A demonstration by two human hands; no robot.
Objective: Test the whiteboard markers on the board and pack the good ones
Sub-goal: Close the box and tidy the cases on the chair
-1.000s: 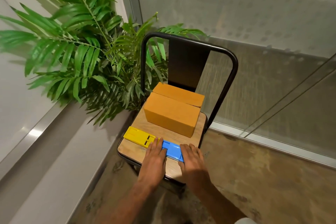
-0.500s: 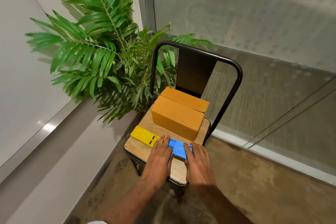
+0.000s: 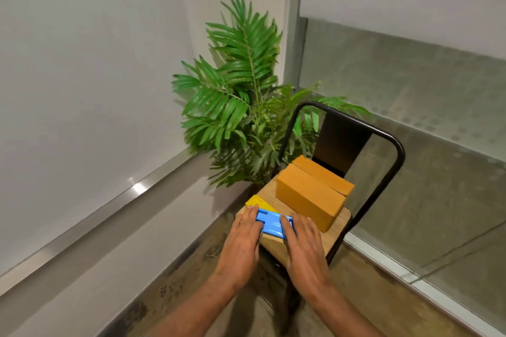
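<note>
Board [image 3: 82,76] fills the left wall, white and unmarked, with a metal rail [image 3: 109,205] along its lower edge. Plant [image 3: 241,107] stands in the corner beyond it.

On the near left corner of the chair [image 3: 397,150] seat lies a yellow case [image 3: 258,203], partly covered by a blue case [image 3: 273,224] at the front edge.

Left hand [image 3: 242,235] lies over the left end of the blue case and right hand [image 3: 302,243] over its right end. On both, the fingers run almost straight across the top. Whether either thumb clamps the case from below is hidden, so a grasp cannot be told from a flat press.

A closed box [image 3: 309,200] sits just behind the cases, towards the chair back. Frosted glass [image 3: 410,90] closes off the right side.

No marker is in view. The cases are presumably where they are kept, though neither shows its contents.

Assessment: the task stands at its opening step, getting into the blue case. No testing or packing is evident.

Next move, as judged: the two ends must be parted or the lid slid off, with the case held level so nothing rolls off the seat's front edge. One marker should then be taken out, uncapped and carried left to the board. The box looks the likely place for the good ones and would need opening first.
</note>
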